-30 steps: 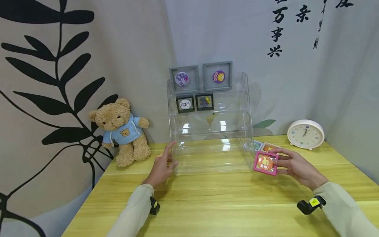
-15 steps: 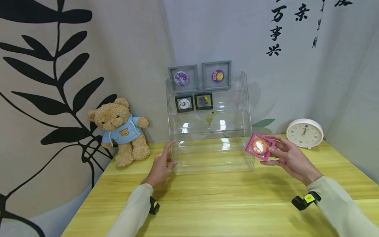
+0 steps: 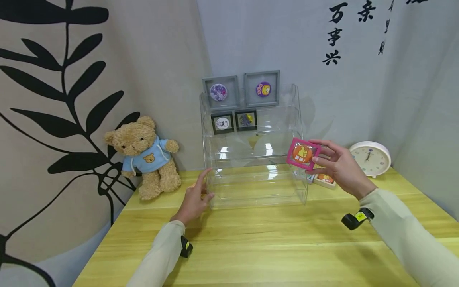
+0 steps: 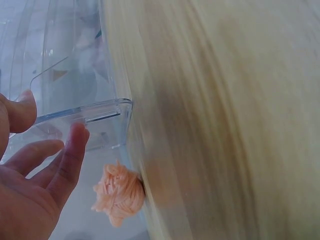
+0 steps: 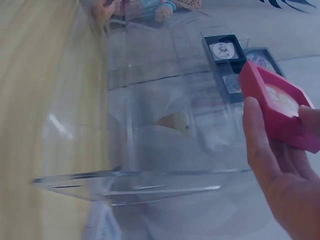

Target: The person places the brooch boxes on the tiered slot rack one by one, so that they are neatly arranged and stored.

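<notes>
A clear acrylic tiered display stand (image 3: 251, 191) stands upright on the table. My left hand (image 3: 193, 201) is at its left side panel, with the thumb at the front edge and a straight finger on the side; the left wrist view puts the panel edge between thumb and fingers. My right hand (image 3: 342, 169) holds a small pink display frame (image 3: 303, 154) with an orange round badge, pinched by its right side. The frame is raised off the table, overlapping the stand's right side panel. Two grey frames (image 3: 261, 89) sit on the top tier, and two small black frames (image 3: 246, 120) one tier lower.
Small framed badges (image 3: 325, 180) lie on the table behind my right hand, partly hidden. A white clock (image 3: 370, 158) stands at the back right, a teddy bear (image 3: 145, 153) at the back left. A peach-coloured lumpy ball (image 4: 120, 194) lies beside the stand's left side.
My right hand has lifted the pink frame from the table beside the other small frames, up and to the left towards the stand. The left hand stays at the stand's side.
</notes>
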Demonstrator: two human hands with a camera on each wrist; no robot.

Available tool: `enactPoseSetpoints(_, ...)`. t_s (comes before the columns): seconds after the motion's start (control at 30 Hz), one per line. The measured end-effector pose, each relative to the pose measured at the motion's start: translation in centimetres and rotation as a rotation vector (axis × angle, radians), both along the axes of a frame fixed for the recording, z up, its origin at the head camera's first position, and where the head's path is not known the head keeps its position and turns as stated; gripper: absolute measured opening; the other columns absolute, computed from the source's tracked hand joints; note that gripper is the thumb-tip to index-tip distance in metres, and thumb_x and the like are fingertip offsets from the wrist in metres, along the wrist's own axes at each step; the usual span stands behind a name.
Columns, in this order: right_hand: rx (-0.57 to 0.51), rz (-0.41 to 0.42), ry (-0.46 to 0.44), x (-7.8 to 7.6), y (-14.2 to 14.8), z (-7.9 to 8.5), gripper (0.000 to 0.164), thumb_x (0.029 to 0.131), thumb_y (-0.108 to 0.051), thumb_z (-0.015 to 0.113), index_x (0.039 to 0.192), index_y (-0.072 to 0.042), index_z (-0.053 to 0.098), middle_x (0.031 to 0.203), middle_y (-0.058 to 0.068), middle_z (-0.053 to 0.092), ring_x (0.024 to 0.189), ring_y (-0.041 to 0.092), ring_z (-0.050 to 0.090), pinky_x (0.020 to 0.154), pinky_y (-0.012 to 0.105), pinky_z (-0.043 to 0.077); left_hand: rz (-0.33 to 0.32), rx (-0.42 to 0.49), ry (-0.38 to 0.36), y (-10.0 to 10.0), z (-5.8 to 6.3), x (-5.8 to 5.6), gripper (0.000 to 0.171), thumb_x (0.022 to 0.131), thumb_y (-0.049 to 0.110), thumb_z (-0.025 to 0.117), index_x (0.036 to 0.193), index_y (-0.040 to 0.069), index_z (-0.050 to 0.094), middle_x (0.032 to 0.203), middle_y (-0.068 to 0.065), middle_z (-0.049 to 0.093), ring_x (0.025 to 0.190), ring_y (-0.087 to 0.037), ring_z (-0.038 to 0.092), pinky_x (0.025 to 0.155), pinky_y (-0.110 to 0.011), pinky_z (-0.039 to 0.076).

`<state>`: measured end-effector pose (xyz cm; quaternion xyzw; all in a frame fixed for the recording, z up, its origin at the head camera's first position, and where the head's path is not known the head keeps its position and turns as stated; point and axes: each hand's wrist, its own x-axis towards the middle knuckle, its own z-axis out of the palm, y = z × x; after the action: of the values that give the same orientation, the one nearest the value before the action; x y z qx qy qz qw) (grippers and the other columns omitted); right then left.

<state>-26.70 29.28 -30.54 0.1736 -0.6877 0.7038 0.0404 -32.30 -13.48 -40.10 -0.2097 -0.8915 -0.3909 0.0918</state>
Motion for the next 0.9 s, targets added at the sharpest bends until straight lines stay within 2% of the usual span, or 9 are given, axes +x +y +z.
enactPoseSetpoints(0.17, 0.194, -0.103, 0.031, -1.3, -1.3, 2.8, 0.052, 0.1, -0.007, 0.06, 0.149, -0.016, 0.046, 0.125, -0.004, 0.059, 0.101, 0.006, 0.07, 0.082, 0.029, 0.063, 0.015, -0.003, 0.01, -0.1, -0.2, -0.2, 0.085, 0.094, 0.003, 0.068, 0.156, 0.043, 0.024, 0.139, -0.03, 0.057, 0.109, -0.038, 0.071, 0.082, -0.044, 0.064)
enactPoseSetpoints(0.33, 0.358, -0.212, 0.102, -3.2, -2.5, 5.8, 0.054, 0.1, -0.001, 0.056, 0.15, -0.017, 0.047, 0.121, 0.001, 0.053, 0.1, 0.002, 0.067, 0.082, 0.029, 0.064, 0.007, -0.004, 0.01, -0.1, -0.2, -0.3, 0.086, 0.094, 0.002, 0.068, 0.156, 0.042, 0.024, 0.139, -0.031, 0.056, 0.109, -0.039, 0.071, 0.082, -0.043, 0.064)
enactPoseSetpoints(0.4, 0.415, -0.241, 0.132, -4.1, -3.1, 6.9, 0.054, 0.1, 0.0, 0.056, 0.15, -0.018, 0.048, 0.121, 0.005, 0.051, 0.101, 0.007, 0.068, 0.08, 0.029, 0.064, 0.005, -0.003, 0.001, -0.1, -0.2, -0.3, 0.086, 0.094, 0.002, 0.067, 0.156, 0.043, 0.023, 0.14, -0.031, 0.055, 0.11, -0.039, 0.07, 0.082, -0.043, 0.064)
enactPoseSetpoints(0.53, 0.553, -0.278, 0.194, -5.9, -4.2, 8.7, 0.054, 0.099, 0.001, 0.055, 0.149, -0.02, 0.05, 0.129, 0.013, 0.052, 0.111, 0.027, 0.068, 0.076, 0.028, 0.064, 0.003, -0.005, 0.016, -0.2, -0.1, -0.3, 0.086, 0.094, 0.003, 0.068, 0.156, 0.042, 0.023, 0.141, -0.031, 0.055, 0.111, -0.04, 0.07, 0.082, -0.043, 0.064)
enactPoseSetpoints(0.63, 0.672, -0.294, 0.28, -7.3, -5.2, 9.8, 0.054, 0.097, 0.004, 0.056, 0.147, -0.017, 0.052, 0.135, 0.019, 0.054, 0.114, 0.038, 0.065, 0.079, 0.037, 0.065, 0.005, -0.004, 0.024, -0.3, -0.1, -0.3, 0.086, 0.094, 0.002, 0.068, 0.156, 0.042, 0.024, 0.14, -0.03, 0.055, 0.11, -0.04, 0.07, 0.082, -0.044, 0.064)
enactPoseSetpoints(0.77, 0.824, -0.349, 0.402, -8.9, -6.4, 10.7, 0.054, 0.095, 0.007, 0.056, 0.145, -0.012, 0.054, 0.138, 0.023, 0.056, 0.111, 0.042, 0.064, 0.09, 0.052, 0.061, 0.004, -0.011, 0.017, -0.3, -0.2, -0.4, 0.086, 0.094, 0.003, 0.068, 0.156, 0.042, 0.024, 0.141, -0.03, 0.055, 0.112, -0.039, 0.07, 0.084, -0.044, 0.063)
enactPoseSetpoints(0.9, 0.932, -0.41, 0.435, -10.1, -7.1, 11.1, 0.055, 0.094, 0.008, 0.053, 0.145, -0.013, 0.054, 0.136, 0.025, 0.055, 0.116, 0.043, 0.059, 0.097, 0.057, 0.056, -0.009, -0.016, 0.038, -0.2, -0.3, -0.4, 0.086, 0.093, 0.003, 0.069, 0.157, 0.04, 0.024, 0.139, -0.031, 0.057, 0.113, -0.04, 0.069, 0.085, -0.046, 0.063)
